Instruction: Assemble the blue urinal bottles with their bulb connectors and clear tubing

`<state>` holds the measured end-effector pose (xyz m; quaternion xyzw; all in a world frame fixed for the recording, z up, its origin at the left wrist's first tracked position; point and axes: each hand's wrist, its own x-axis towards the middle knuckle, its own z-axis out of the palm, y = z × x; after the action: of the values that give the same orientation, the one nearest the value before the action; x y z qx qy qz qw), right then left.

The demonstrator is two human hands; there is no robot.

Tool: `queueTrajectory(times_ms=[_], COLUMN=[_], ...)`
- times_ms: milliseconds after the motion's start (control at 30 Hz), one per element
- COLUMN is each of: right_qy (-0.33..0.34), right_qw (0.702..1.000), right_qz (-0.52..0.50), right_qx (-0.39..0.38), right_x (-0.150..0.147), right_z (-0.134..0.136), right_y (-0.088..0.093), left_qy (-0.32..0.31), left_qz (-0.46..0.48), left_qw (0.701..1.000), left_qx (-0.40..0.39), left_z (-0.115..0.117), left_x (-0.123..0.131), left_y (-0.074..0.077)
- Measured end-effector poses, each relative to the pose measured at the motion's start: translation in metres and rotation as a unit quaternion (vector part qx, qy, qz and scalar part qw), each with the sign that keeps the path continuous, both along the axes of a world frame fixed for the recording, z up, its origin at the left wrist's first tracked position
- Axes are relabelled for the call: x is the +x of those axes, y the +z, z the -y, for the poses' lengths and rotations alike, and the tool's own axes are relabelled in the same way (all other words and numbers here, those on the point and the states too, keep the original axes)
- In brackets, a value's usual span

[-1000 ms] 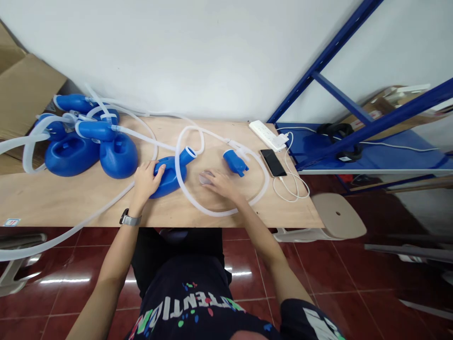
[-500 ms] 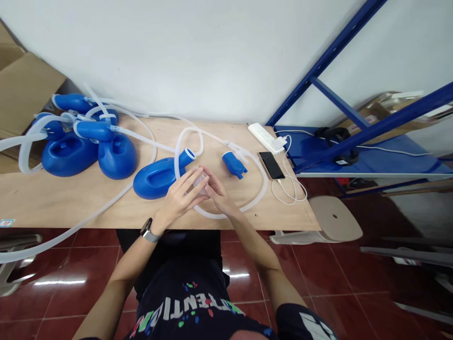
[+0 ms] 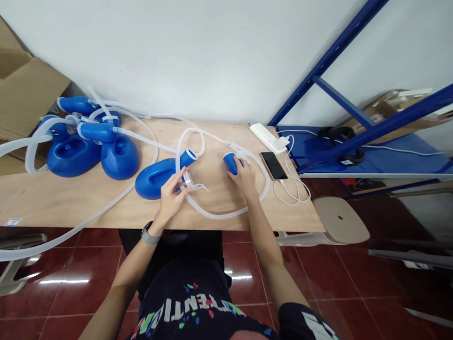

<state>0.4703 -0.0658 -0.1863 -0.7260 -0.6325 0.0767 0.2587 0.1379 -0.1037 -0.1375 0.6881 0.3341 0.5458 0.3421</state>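
My left hand (image 3: 171, 196) pinches a whitish, translucent cap (image 3: 188, 179) with a thin strap trailing off to the right. Just behind it, a blue plastic bottle (image 3: 150, 182) lies on the table, its white-rimmed neck pointing up and to the right. My right hand (image 3: 246, 179) is closed around a short blue tubular piece (image 3: 230, 163) with a pale rim; its far end is hidden under the fingers. A clear hose (image 3: 215, 216) loops over the table, passing by the bottle's neck, near the left hand and around the blue piece.
More blue bottles (image 3: 119, 158) with hoses are piled at the left by a cardboard box (image 3: 31, 94). To the right are a phone (image 3: 273, 165), a white power strip (image 3: 264, 137) and cables. A blue metal rack (image 3: 325, 158) and a stool (image 3: 341, 219) stand beyond the table (image 3: 88, 208).
My hands were together over the translucent cap and have parted. The left keeps the cap; the right has moved right and taken hold of the blue tubular piece.
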Motion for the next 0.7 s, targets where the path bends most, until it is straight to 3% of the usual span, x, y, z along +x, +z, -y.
queueTrajectory(times_ms=[100,200,267,333,500,600,700], right_qy=[0.106,0.230,0.287,0.319,0.299,0.266,0.214], right_qw=[0.981,0.917,0.886,0.874,0.847,0.806,0.760], right_qz=[-0.160,-0.326,-0.364,-0.368,-0.437,-0.521,-0.590], right_qx=[0.029,0.006,0.003,0.006,-0.039,-0.089,-0.167], right_x=[0.008,0.009,0.002,-0.009,-0.035,-0.051,-0.068], right_z=[0.013,0.028,0.038,0.047,0.053,0.054,0.057], right_y=[0.005,0.021,0.032,0.042,0.050,0.047,0.044], left_qy=[0.014,0.012,-0.005,-0.027,-0.038,-0.055,-0.113], left_qz=[-0.001,-0.023,-0.037,-0.055,-0.110,-0.122,-0.116], left_qw=[1.000,1.000,0.999,0.997,0.988,0.985,0.981], left_qx=[-0.012,-0.002,0.013,0.040,0.100,0.105,0.110], left_z=[-0.005,-0.010,-0.012,-0.011,-0.002,0.001,0.003], left_x=[0.006,0.013,0.016,0.019,0.019,0.019,0.022], left_y=[0.000,0.006,0.013,0.020,0.035,0.038,0.037])
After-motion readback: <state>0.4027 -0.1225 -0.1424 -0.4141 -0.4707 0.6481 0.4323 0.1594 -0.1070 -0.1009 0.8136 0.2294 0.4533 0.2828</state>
